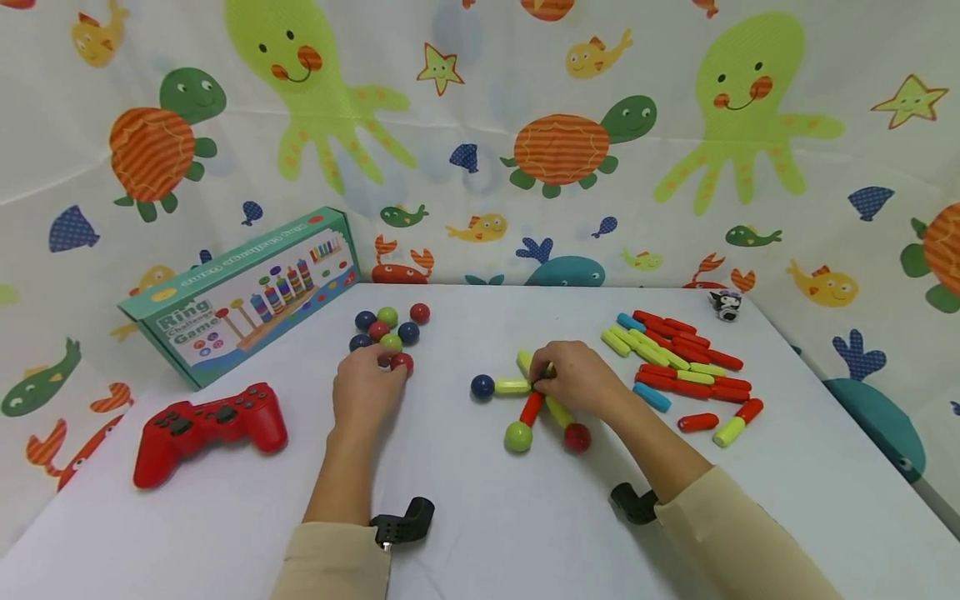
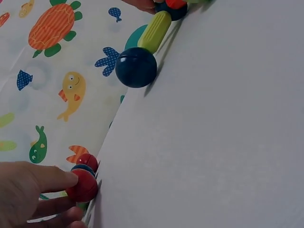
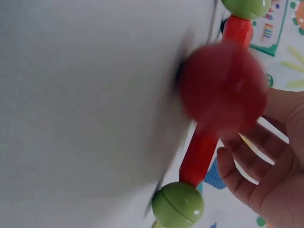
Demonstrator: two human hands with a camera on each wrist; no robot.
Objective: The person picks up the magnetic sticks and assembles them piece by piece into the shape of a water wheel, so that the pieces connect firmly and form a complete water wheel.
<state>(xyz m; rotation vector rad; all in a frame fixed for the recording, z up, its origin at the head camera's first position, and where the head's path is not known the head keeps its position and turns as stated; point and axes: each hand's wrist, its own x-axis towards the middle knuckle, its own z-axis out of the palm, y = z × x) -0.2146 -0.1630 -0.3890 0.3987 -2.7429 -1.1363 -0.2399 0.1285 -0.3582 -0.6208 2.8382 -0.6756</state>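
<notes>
My left hand (image 1: pixel 367 390) pinches a red ball (image 1: pixel 402 364) at the near edge of a cluster of red, navy and green balls. In the left wrist view its thumb lies against that ball. My right hand (image 1: pixel 573 377) has its fingertips at the middle of a star-shaped ball-and-stick figure, gripping it there and covering its hub. Out from the hub run a yellow-green stick (image 1: pixel 513 387) with a navy ball (image 1: pixel 482 386), a red stick (image 1: pixel 532 409) with a green ball (image 1: pixel 518 437), and another yellow-green stick ending in a red ball (image 1: pixel 577 437).
Loose red, yellow-green and blue sticks (image 1: pixel 678 346) are heaped at the right. A red game controller (image 1: pixel 210 429) lies at the left, before a green-edged toy box (image 1: pixel 247 296). One small black-and-white figurine (image 1: pixel 726 305) stands at the back right. A sea-animal cloth (image 1: pixel 480 100) hangs behind.
</notes>
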